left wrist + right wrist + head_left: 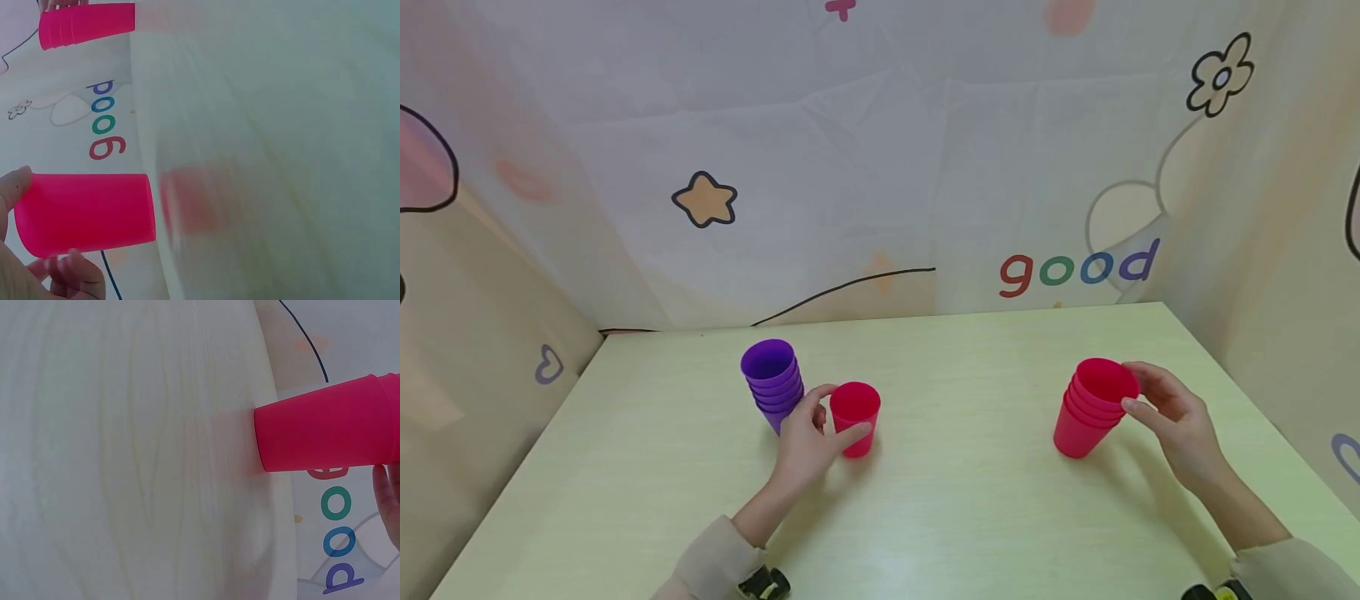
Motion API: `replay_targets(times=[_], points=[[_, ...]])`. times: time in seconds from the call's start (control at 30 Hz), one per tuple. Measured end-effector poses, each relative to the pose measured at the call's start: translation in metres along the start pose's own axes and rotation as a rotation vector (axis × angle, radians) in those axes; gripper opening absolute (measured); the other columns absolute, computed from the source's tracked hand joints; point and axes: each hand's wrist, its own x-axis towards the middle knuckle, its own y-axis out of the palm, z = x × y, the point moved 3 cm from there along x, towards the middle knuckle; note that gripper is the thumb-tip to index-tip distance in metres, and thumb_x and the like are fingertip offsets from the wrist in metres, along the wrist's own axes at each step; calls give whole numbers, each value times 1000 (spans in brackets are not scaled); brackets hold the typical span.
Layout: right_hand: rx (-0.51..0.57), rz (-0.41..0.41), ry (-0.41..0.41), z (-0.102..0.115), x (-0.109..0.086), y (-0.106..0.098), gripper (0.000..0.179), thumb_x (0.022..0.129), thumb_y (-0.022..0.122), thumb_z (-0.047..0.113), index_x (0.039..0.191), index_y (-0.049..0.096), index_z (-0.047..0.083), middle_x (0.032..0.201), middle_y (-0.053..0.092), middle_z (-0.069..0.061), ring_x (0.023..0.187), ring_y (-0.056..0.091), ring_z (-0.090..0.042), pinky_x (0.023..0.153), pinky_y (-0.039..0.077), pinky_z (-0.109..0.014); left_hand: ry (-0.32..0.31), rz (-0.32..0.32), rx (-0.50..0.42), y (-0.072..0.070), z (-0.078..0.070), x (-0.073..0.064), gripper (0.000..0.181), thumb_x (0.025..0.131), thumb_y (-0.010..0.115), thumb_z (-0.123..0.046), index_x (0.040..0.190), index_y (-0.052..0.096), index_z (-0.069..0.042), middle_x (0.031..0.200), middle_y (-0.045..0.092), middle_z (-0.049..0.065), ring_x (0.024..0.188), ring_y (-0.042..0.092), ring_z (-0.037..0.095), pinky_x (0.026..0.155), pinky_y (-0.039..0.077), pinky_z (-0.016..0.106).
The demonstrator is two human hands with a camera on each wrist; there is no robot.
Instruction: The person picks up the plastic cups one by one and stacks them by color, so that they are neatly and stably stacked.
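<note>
Fingers of the left hand (808,437) grip an empty red cup (855,418); the right hand (1172,412) holds nested red cups (1093,406).

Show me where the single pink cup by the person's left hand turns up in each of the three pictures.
Head view: the single pink cup stands left of centre on the table, gripped by the left hand, beside the purple cups.
Left wrist view: it fills the lower left, lying sideways in the picture.
Right wrist view: not in it; the pink there is the stack of pink cups.
Shared landmark: the word "good" on the backdrop.
</note>
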Motion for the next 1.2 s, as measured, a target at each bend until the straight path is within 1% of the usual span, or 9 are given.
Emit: replay_targets(times=[0.1,0.2,0.3,0.4,0.5,0.67,0.73,1.0,1.2], points=[[-2,0,0,0,0,0,41,87,46,-13,122,51,7,112,56,3,99,51,-8,75,47,-14,27,13,19,2,-3,-2,63,68,80,-28,122,52,-12,92,51,5,85,48,21,63,42,28],[-2,-1,-2,0,0,0,41,87,46,-13,122,51,7,112,55,3,100,51,-8,76,47,-14,43,40,13,4,-6,-3,62,69,79,-28,122,52,-11,106,55,2,97,50,23,71,46,31],[-3,-1,-1,0,0,0,41,87,46,-13,122,51,7,112,55,3,99,51,-8,75,47,-14,54,57,-13,6,-8,-4,61,70,79,-27,122,51,-10,111,56,1,103,50,22,76,47,34],[-7,-1,3,0,0,0,41,87,46,-12,123,50,7,112,55,3,100,51,-8,76,47,-14,83,57,-14,8,-11,-4,62,70,79,-27,122,51,-8,115,55,3,109,48,25,83,45,40],[-15,-2,6,0,0,0,41,87,46,-11,123,50,8,113,55,3,100,50,-8,76,47,-14,105,55,-17,10,-14,-3,63,69,79,-28,121,51,-7,116,53,4,112,45,26,88,42,44],[-20,1,6,0,0,0,42,88,46,-11,124,49,9,113,54,4,101,50,-7,76,47,-13,116,65,-75,13,-24,1,60,70,79,-28,120,51,-9,110,53,0,104,46,19,85,43,43],[-19,2,7,0,0,0,41,88,46,-11,124,49,9,113,54,4,101,50,-7,77,47,-13,133,72,-104,14,-30,3,59,70,79,-28,119,52,-9,109,54,0,102,47,18,84,44,44],[-10,9,11,-1,1,0,41,88,45,-11,124,49,9,113,54,4,101,51,-7,77,47,-14,203,107,-203,24,-55,9,56,71,78,-25,118,52,-10,107,55,-1,99,49,17,79,45,35],[-1,21,18,0,2,1,41,88,45,-10,124,49,9,112,55,4,99,52,-7,77,47,-14,231,143,-287,33,-78,13,56,72,77,-23,120,51,-12,109,54,0,100,49,18,78,48,35]])
